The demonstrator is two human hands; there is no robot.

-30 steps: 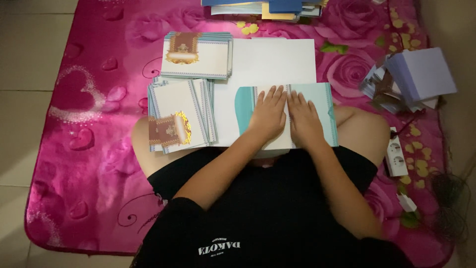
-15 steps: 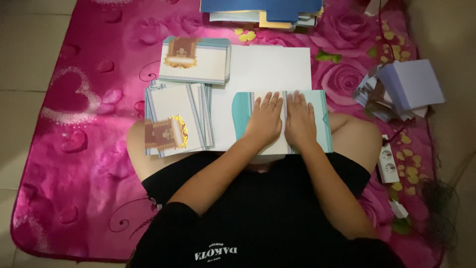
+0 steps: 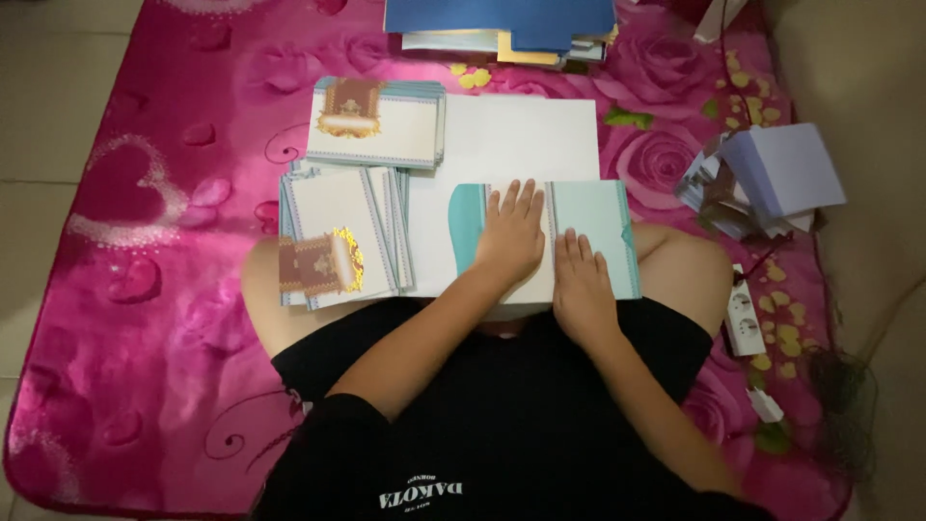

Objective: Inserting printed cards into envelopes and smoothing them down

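Hands flat, I see: left hand (image 3: 511, 236) and right hand (image 3: 582, 287) press open-palmed atop the teal card (image 3: 593, 217), its long axis sideways.

No packages, labels, signs or screens show among the cards.

Mat (image 3: 145, 318) hot pink, with roses, hearts and a few yellow-green leaves. Card (image 3: 588, 227) under the hands pale teal, darker teal curved band at its left end, patterned right border. Two card stacks (image 3: 347, 236) white with blue-grey borders and brown-and-gold ornament. Sheet (image 3: 521, 140) plain white. Folder (image 3: 502, 19) dark blue. Envelopes (image 3: 786, 169) lavender. Shirt (image 3: 502, 425) black, white print.
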